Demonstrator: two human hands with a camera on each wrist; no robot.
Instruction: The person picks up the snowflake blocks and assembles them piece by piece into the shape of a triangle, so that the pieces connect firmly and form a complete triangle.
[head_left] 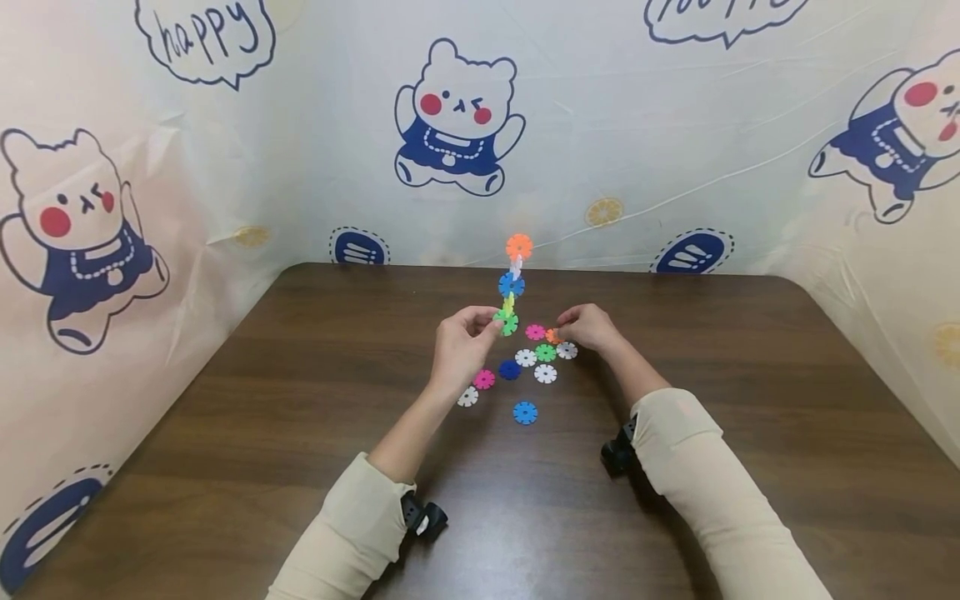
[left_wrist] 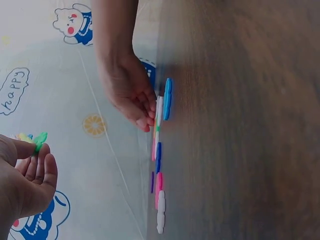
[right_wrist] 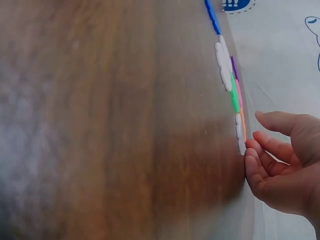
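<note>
My left hand (head_left: 462, 346) pinches a green snowflake disc (head_left: 507, 323), the lowest of a chain of interlocked discs held up above the table. Up from it come a yellow disc (head_left: 509, 303), a blue disc (head_left: 512, 284), a white disc (head_left: 516, 267) and an orange disc (head_left: 519, 247) at the top. My right hand (head_left: 588, 327) is low at the table, fingertips at a loose orange disc (head_left: 552, 336). In the right wrist view its thumb (right_wrist: 275, 121) stands apart from the bent fingers. Beside that orange disc lie a pink disc (head_left: 536, 332) and a green disc (head_left: 545, 352).
Several more loose discs lie flat between the hands, among them a dark blue disc (head_left: 509, 370), a pink disc (head_left: 484, 379) and a white disc (head_left: 468, 397). A light blue disc (head_left: 525, 412) is closest to me. Behind the brown table (head_left: 337, 350) hangs a printed curtain (head_left: 577, 125).
</note>
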